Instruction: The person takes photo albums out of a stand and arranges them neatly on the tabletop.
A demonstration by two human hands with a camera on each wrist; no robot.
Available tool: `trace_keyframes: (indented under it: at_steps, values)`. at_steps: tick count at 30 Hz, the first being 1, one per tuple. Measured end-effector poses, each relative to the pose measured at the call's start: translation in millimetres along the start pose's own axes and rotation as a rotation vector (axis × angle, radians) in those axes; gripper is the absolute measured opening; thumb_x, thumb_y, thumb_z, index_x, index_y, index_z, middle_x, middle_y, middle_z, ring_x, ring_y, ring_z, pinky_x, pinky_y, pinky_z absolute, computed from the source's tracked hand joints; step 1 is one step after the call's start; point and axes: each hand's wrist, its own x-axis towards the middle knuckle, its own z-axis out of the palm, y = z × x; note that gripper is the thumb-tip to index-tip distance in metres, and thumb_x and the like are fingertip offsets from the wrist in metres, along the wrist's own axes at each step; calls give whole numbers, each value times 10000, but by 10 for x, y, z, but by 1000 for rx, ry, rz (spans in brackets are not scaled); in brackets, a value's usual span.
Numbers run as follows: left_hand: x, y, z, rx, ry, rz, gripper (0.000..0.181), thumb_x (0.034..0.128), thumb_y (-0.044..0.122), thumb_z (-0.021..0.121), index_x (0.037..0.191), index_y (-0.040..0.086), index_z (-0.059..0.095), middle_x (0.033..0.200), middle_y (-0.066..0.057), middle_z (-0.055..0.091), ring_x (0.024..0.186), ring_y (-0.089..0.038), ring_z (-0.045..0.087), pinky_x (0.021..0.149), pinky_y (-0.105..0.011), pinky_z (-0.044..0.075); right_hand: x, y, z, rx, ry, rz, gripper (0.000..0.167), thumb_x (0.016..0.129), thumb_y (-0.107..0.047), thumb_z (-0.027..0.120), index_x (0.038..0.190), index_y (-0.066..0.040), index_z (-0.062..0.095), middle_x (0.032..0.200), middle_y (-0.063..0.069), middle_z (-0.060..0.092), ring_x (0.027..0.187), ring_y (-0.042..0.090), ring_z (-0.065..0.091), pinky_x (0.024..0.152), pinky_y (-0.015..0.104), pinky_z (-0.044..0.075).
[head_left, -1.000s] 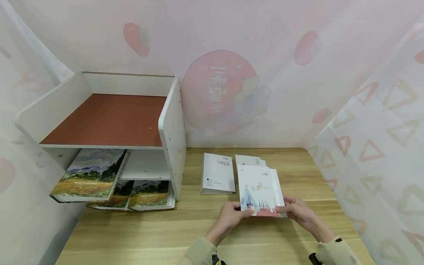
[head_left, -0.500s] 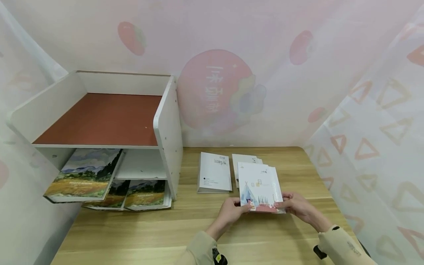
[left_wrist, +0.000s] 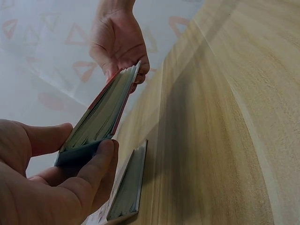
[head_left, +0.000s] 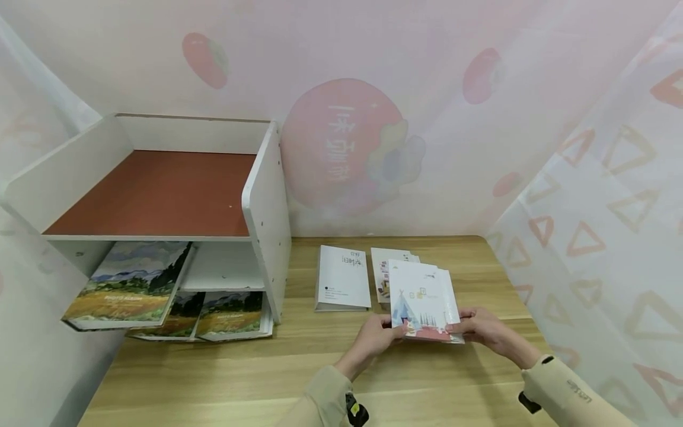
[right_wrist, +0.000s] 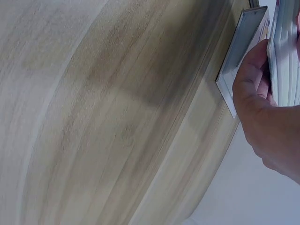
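Note:
Both hands hold a white album with a blue tent picture (head_left: pixel 423 299) above the wooden table. The left hand (head_left: pixel 374 341) pinches its lower left corner, thumb on the cover; the right hand (head_left: pixel 488 332) grips the lower right edge. In the left wrist view the album (left_wrist: pixel 101 110) is raised off the wood, the left hand (left_wrist: pixel 70 173) at its near end and the right hand (left_wrist: pixel 121 44) at the far end. The right wrist view shows the right hand (right_wrist: pixel 267 105) round the album's edge (right_wrist: pixel 285 56). Partly covered behind it lies another white album (head_left: pixel 381 267).
A white album with dark lettering (head_left: pixel 343 279) lies to the left on the table (head_left: pixel 256 379). Further left stands a white shelf unit (head_left: pixel 267 219) with a brown top board (head_left: pixel 160 193); landscape-covered photo albums (head_left: pixel 128 287) lie in its compartments, jutting past the front.
The held album has shifted slightly right relative to the albums on the table, and more of the partly covered album's cover shows. Both hands keep their grip. The head view has turned a little.

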Motion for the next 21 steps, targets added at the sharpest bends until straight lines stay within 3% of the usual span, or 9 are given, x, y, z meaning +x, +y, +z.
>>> trace_keyframes:
  at_steps: [4, 11, 17, 21]
  values:
    - [32, 25, 32, 11, -8, 2, 90, 889, 60, 721, 937, -15, 731, 814, -45, 674, 759, -202, 638, 765, -405, 579, -28, -37, -47, -13, -4, 1, 283, 884, -119, 740, 1089, 65, 673, 923, 91, 714, 751, 142, 621, 665, 277, 543]
    - [122, 69, 50, 90, -1, 40, 80, 897, 95, 720, 853, 29, 735, 747, -41, 654, 650, -164, 549, 563, -243, 464, 8, -37, -103, -12, 23, -4, 289, 893, -125, 737, 1101, 65, 673, 920, 87, 711, 756, 160, 630, 688, 324, 557]
    - [209, 106, 84, 126, -7, 56, 197, 911, 110, 711, 729, 42, 676, 695, -82, 596, 566, -103, 428, 509, -214, 376, 75, 18, -177, 37, 29, -29, 356, 901, -76, 716, 1195, 99, 619, 985, 104, 707, 798, 152, 637, 693, 295, 554]
    - [224, 127, 112, 150, -7, 58, 232, 914, 98, 702, 697, 48, 639, 665, -53, 559, 559, -100, 426, 500, -207, 379, 105, 76, -230, 45, 19, -51, 365, 911, -59, 698, 1222, 103, 599, 1014, 104, 699, 835, 158, 637, 717, 299, 553]
